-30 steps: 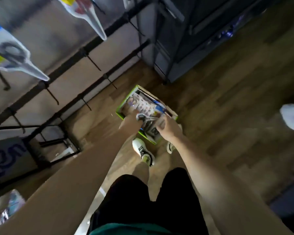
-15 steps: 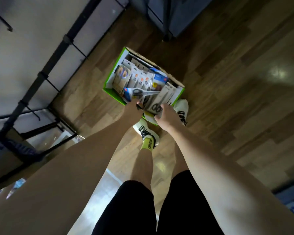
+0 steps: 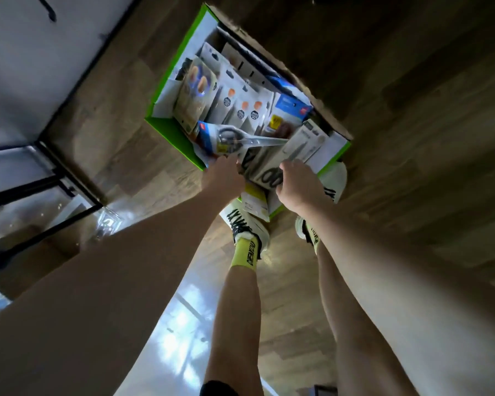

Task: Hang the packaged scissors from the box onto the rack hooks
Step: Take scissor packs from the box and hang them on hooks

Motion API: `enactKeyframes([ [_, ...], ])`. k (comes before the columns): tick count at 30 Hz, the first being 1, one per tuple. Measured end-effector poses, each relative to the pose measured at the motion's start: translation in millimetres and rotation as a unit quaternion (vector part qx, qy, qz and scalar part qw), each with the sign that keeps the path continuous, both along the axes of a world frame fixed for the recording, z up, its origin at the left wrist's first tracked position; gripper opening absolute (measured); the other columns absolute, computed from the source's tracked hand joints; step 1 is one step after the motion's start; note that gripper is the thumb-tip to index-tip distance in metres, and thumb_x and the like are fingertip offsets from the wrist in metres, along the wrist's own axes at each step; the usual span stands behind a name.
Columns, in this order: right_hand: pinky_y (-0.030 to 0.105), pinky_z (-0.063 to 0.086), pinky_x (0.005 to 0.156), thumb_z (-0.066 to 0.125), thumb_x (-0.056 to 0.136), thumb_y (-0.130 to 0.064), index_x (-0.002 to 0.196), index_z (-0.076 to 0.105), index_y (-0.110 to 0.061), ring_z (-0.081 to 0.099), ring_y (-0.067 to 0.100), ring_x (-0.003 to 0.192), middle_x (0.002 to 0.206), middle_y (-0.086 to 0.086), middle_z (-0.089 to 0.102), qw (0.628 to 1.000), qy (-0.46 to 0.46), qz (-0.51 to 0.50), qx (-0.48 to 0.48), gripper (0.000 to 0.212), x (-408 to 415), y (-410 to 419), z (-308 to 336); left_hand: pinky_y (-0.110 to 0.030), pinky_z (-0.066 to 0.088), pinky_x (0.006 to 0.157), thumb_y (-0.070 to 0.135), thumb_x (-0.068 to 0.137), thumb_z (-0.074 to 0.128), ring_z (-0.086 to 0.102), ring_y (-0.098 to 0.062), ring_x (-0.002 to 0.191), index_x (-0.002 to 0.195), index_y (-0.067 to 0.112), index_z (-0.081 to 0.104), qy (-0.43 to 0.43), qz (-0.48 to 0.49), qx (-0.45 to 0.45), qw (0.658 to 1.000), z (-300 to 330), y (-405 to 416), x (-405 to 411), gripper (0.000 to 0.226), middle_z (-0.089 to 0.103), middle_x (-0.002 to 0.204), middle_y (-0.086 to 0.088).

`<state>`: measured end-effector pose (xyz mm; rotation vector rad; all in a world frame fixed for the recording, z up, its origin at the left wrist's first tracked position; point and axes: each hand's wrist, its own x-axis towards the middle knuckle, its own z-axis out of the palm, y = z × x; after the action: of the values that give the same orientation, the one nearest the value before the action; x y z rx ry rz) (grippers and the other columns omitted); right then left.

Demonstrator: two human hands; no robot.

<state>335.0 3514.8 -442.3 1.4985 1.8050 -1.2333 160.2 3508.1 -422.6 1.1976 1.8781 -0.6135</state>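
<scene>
A green-edged cardboard box [image 3: 166, 121] lies open on the wooden floor, packed with several packaged scissors. My left hand [image 3: 223, 175] reaches its near edge and holds a blue-and-white pack of grey-handled scissors [image 3: 235, 140] lying across the top. My right hand [image 3: 296, 184] grips a white pack with black-handled scissors [image 3: 272, 174] at the box's near right side. Orange-handled packs [image 3: 240, 107] stand upright further in. The black rack frame [image 3: 69, 178] stands at the left, with hooks [image 3: 47, 8] at the top left.
My feet in white shoes [image 3: 245, 224] and yellow socks stand right against the box's near edge. A white wall panel [image 3: 35, 61] backs the rack. Clear packets [image 3: 106, 222] lie on the floor by the rack's foot. Wooden floor [image 3: 412, 138] spreads to the right.
The view has dropped closer over the box and the hanging scissors have left the frame. Both hands have stayed at the box's near edge on the same two packs.
</scene>
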Motion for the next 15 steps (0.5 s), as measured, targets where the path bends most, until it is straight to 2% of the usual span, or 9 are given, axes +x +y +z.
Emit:
enactKeyframes([
  [4,0.042,0.042,0.099,0.057,0.091,-0.016,0.135,0.045,-0.012,0.048,0.032,0.123,0.135,0.012,0.048,0.992,0.016,0.113,0.056,0.046,-12.6,12.0,-38.2,-0.045,0.038,0.098,0.03,0.089,0.048,0.044,-0.033,0.122,0.126,0.016,0.049,0.058,-0.182,0.0,0.982,-37.2,-6.5,-12.5,0.039,0.054,0.131,-0.01],
  [7,0.042,0.034,0.107,0.055,0.089,-0.012,0.134,0.047,-0.012,0.042,0.03,0.131,0.14,0.011,0.047,0.975,0.029,0.195,0.105,0.046,-23.4,21.7,-57.3,-0.047,0.035,0.101,0.042,0.089,0.046,0.04,-0.031,0.125,0.13,0.021,0.047,0.069,-0.203,-0.022,0.976,-58.0,-15.2,-22.8,0.046,0.049,0.135,-0.008],
  [9,0.042,0.031,0.11,0.051,0.09,-0.012,0.133,0.048,-0.015,0.04,0.029,0.133,0.141,0.01,0.047,0.968,0.008,0.238,0.084,0.043,-26.0,25.3,-64.2,-0.046,0.033,0.101,0.048,0.088,0.048,0.037,-0.03,0.128,0.134,0.026,0.043,0.059,-0.207,-0.06,0.975,-65.4,-22.3,-26.1,0.052,0.046,0.137,-0.008],
  [12,0.047,0.031,0.108,0.054,0.091,-0.013,0.128,0.054,-0.017,0.038,0.029,0.133,0.138,0.01,0.046,0.951,-0.025,0.298,0.079,0.038,-23.3,19.6,-64.8,-0.047,0.029,0.104,0.038,0.09,0.046,0.034,-0.031,0.131,0.139,0.025,0.04,0.068,-0.262,-0.072,0.96,-67.2,-29.8,-24.8,0.051,0.046,0.138,-0.008],
  [15,0.047,0.039,0.102,0.064,0.084,-0.015,0.116,0.061,-0.018,0.053,0.033,0.117,0.119,0.01,0.062,0.935,-0.041,0.319,0.149,0.033,-20.2,12.4,-60.8,-0.044,0.032,0.102,0.023,0.092,0.045,0.039,-0.03,0.126,0.135,0.021,0.042,0.081,-0.277,-0.032,0.957,-66.6,-29.5,-25.0,0.043,0.051,0.134,-0.008],
])
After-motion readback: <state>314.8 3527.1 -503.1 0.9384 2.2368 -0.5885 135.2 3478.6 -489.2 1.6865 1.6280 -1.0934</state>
